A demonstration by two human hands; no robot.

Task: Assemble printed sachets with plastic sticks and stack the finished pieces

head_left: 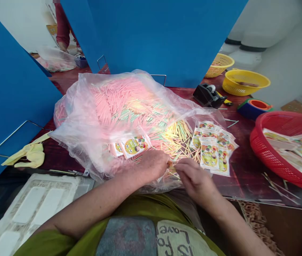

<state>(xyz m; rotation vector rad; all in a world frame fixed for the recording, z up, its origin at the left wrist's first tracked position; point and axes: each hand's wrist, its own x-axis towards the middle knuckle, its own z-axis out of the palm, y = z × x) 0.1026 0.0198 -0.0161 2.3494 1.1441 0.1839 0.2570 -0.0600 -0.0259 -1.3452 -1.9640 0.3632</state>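
Observation:
My left hand [155,164] is closed, and its fingertips meet those of my right hand [195,176], which is also closed. Pinched between them is a small printed packet [171,165], mostly hidden by my fingers. Both hands are over the near edge of a large clear plastic bag [71,117] spread on the table. Thin pink, yellow and green sticks [119,96] fill it in a loose heap. Two printed packets [136,145] lie on the sticks beyond my left wrist. Several more packets [209,153] overlap in a pile to the right of my right hand.
A red basket [259,145] with packets stands at the right. Behind it are tape rolls [255,107], a black tape dispenser [208,96] and yellow baskets [245,83]. Blue partitions [151,39] rise behind the bag. A yellow glove [35,154] lies left. Another person's arm [62,28] shows beyond.

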